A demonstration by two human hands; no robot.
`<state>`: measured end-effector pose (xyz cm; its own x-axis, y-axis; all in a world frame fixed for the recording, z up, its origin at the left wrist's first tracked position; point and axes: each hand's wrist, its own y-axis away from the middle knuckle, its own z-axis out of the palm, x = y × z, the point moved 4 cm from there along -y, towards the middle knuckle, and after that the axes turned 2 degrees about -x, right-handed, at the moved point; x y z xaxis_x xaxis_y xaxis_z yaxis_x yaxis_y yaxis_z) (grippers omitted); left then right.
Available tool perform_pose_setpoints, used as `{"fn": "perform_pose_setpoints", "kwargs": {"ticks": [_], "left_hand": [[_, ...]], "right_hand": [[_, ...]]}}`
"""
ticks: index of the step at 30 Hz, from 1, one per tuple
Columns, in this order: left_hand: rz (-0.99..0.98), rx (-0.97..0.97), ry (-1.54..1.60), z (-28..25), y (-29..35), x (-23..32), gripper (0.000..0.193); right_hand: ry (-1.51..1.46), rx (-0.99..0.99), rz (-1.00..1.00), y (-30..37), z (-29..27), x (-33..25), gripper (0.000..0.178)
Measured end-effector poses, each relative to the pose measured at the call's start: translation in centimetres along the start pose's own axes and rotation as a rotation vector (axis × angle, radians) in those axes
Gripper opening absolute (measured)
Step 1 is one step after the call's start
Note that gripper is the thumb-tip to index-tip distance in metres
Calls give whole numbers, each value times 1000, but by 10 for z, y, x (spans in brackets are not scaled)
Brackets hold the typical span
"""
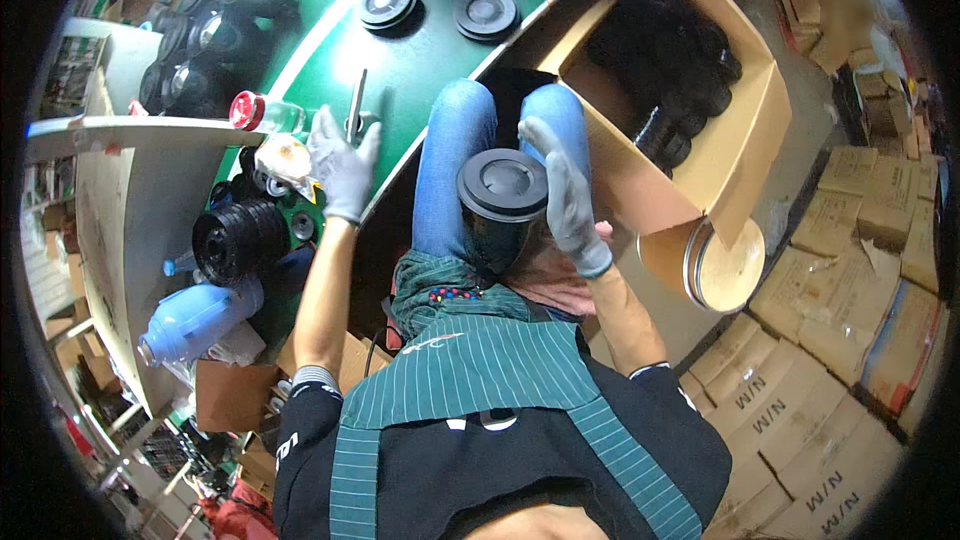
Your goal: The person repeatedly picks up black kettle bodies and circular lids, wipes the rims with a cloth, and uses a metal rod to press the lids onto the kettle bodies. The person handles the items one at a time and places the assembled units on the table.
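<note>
A black cylindrical container with a round black lid stands upright between my thighs. My right hand, in a grey glove, is beside its right side, fingers stretched and apart. I cannot tell whether the palm touches the container. My left hand, gloved too, is over the green table's near edge with its fingers spread. A thin metal rod-like tool rises between its thumb and fingers; no grip on it shows. A clear bottle with a red cap lies just left of that hand, beside a crumpled whitish wrapper.
Two flat stacks of black lids lie on the green table. An open cardboard box with black parts stands at right, above a round drum. A blue bottle-shaped thing and ribbed black parts are at left.
</note>
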<state>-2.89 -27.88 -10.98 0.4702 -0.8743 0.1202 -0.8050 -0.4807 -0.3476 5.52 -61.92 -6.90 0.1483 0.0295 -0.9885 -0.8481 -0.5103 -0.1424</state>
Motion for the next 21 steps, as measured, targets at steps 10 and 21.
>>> {"fn": "perform_pose_setpoints", "kwargs": {"ticks": [10,21], "left_hand": [[179,-1126,1117,-66,-54,113,54],[762,-754,558,-130,1,190,82]], "right_hand": [[-1038,170,246,-36,-15,18,71],[-1118,-173,71,-51,-7,70,31]]}}
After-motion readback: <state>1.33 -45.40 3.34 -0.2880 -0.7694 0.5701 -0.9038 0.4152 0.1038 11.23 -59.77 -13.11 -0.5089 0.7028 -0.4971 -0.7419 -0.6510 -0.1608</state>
